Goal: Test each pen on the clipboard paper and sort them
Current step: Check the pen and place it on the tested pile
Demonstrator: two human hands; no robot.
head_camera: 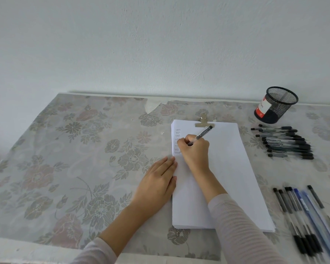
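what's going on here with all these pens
The person's right hand grips a pen, writing on the clipboard paper by a column of marks; the left hand lies flat on its left edge. A pen pile beside the mesh cup and a pen row nearer the person lie to the right.

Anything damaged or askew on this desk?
The floral table cover is torn at its far edge, left of the clipboard clip, baring white underneath. The mesh pen cup leans, possibly lens distortion.

Fingers [184, 143] hide the tip of the pen [203, 133].
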